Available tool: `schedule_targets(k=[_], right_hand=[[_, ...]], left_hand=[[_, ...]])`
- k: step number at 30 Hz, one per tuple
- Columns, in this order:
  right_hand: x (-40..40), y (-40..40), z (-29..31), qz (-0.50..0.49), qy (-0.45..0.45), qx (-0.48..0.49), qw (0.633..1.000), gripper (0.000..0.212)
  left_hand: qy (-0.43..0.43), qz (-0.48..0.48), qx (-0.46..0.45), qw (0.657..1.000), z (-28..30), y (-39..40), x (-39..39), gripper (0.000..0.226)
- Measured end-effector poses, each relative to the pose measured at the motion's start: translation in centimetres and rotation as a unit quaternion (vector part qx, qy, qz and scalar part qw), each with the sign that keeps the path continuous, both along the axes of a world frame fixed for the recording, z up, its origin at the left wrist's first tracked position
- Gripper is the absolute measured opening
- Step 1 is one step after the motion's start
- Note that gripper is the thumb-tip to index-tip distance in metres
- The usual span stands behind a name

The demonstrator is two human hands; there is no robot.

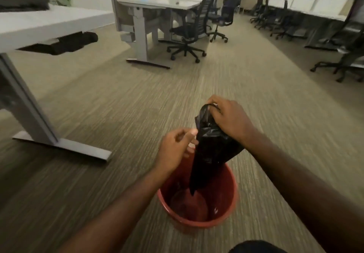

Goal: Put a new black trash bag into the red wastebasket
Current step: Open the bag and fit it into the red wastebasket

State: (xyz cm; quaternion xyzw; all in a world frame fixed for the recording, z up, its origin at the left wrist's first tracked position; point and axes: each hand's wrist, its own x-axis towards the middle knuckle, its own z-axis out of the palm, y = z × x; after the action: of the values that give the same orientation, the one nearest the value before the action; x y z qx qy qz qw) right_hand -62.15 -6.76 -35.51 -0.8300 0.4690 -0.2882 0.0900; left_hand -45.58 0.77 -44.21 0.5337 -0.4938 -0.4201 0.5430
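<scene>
The red wastebasket [226, 211] stands on the carpet in front of me, round and open at the top. A black trash bag [210, 150], still bunched and narrow, hangs down with its lower tip inside the basket. My right hand [229, 118] grips the bag's top edge above the basket. My left hand [177, 148] is at the bag's left side near the upper part, thumb and fingers pinched together at the plastic; whether it holds the bag is unclear.
A grey desk leg and foot [59, 144] stand on the left. Another desk [153, 4] with black office chairs [187, 33] lies ahead. More chairs [342, 55] line the right side. Striped carpet [137, 104] runs between them.
</scene>
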Motion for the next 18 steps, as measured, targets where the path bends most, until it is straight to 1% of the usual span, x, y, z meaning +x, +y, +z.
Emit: schedule_targets(k=[2, 4, 5, 6, 8, 9, 11, 13, 15, 16, 17, 18], right_hand=[[0.2, 0.6, 0.1, -0.003, 0.011, 0.031, 0.999, 0.017], [0.3, 1.0, -0.1, -0.001, 0.016, 0.071, 0.997, 0.015], [0.1, 1.1, -0.3, -0.007, 0.017, 0.084, 0.996, 0.016], [-0.2, 1.1, -0.5, -0.013, 0.019, 0.093, 0.995, 0.017], [-1.0, 1.4, -1.2, -0.007, 0.030, 0.100, 0.994, 0.016], [-1.4, 1.7, -1.7, 0.005, 0.044, 0.103, 0.994, 0.015], [-2.1, 2.4, -3.1, 0.024, 0.097, 0.109, 0.989, 0.015], [-2.6, 3.0, -4.8, 0.030, 0.158, 0.124, 0.979, 0.014], [-3.0, 3.2, -6.6, 0.015, 0.215, 0.151, 0.965, 0.014], [-3.3, 3.0, -7.5, 0.002, 0.233, 0.167, 0.958, 0.013], [-3.8, 2.8, -8.3, -0.012, 0.242, 0.185, 0.952, 0.013], [-4.3, 2.6, -9.1, -0.027, 0.243, 0.203, 0.948, 0.012]], left_hand=[[0.030, -0.009, 0.020, 0.999, 2.7, -0.7, -2.4, 0.042], [0.057, 0.007, 0.039, 0.998, 3.6, -1.3, -3.8, 0.032], [0.096, 0.021, 0.058, 0.993, 3.6, -1.6, -4.0, 0.024], [0.151, 0.032, 0.084, 0.984, 3.4, -1.9, -4.0, 0.018], [0.263, 0.043, 0.154, 0.951, 2.8, -2.3, -3.5, 0.020], [0.299, 0.044, 0.182, 0.936, 2.5, -2.5, -3.1, 0.024], [0.327, 0.057, 0.209, 0.920, 1.7, -2.9, -2.1, 0.030], [0.331, 0.088, 0.216, 0.914, 0.5, -3.3, -1.1, 0.024], [0.332, 0.121, 0.209, 0.912, -0.9, -3.8, -0.3, 0.017], [0.307, 0.147, 0.194, 0.920, -1.7, -4.0, 0.3, 0.017], [0.250, 0.173, 0.171, 0.937, -2.8, -4.2, 1.1, 0.018], [0.165, 0.188, 0.148, 0.957, -3.8, -4.2, 2.0, 0.020]])
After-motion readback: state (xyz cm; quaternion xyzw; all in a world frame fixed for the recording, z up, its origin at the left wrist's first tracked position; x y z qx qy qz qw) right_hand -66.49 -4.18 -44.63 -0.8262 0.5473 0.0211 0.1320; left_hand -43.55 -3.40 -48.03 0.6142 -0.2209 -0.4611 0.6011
